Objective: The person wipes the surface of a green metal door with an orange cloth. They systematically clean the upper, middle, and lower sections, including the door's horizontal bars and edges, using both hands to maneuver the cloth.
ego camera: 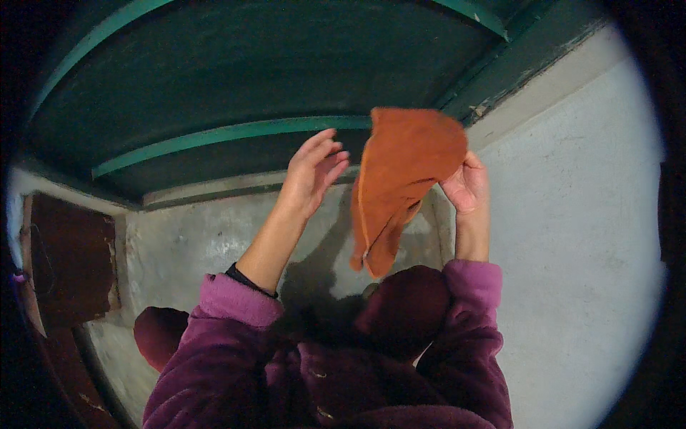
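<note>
An orange-brown piece of cloth (404, 155) with a stitched, lighter edge hangs in the air before me, folded over and tapering to loose ends at the bottom. My right hand (467, 183) grips it at its right side, the thumb showing and the other fingers mostly hidden behind the fabric. To the left of the cloth, apart from it, my left hand (317, 169) is raised with fingers spread a little and nothing in it. Whether the cloth is a garment or another sewn article I cannot tell.
A dark green panel (241, 69) with lighter green bars (225, 137) rises ahead. At the right stands a pale wall (568, 225). Below lies a grey concrete floor (214, 236), with a dark brown board (72, 263) at the left. My knees (407, 305) are bent beneath my arms.
</note>
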Demonstrator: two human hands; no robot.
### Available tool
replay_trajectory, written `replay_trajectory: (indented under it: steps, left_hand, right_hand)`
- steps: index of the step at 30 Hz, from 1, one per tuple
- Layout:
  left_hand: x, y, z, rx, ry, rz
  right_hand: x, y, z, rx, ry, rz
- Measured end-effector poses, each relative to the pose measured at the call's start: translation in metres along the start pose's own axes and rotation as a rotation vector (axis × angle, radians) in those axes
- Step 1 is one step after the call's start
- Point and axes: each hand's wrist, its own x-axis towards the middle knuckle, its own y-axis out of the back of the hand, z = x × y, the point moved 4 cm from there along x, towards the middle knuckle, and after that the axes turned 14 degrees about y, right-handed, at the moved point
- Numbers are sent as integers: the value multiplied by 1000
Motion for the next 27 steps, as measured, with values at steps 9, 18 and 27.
replay_trajectory:
  steps: [9,18,27]
  left_hand:
    - [-39,-10,-51,-149,490,-216]
    - [18,-34,27,-510,401,-303]
    - [-9,52,118,-148,347,-136]
  right_hand:
    - [1,-15,42,0,-105,-38]
    - [44,-53,48,-902,499,14]
    - [54,-96,115,-1586,809,-263]
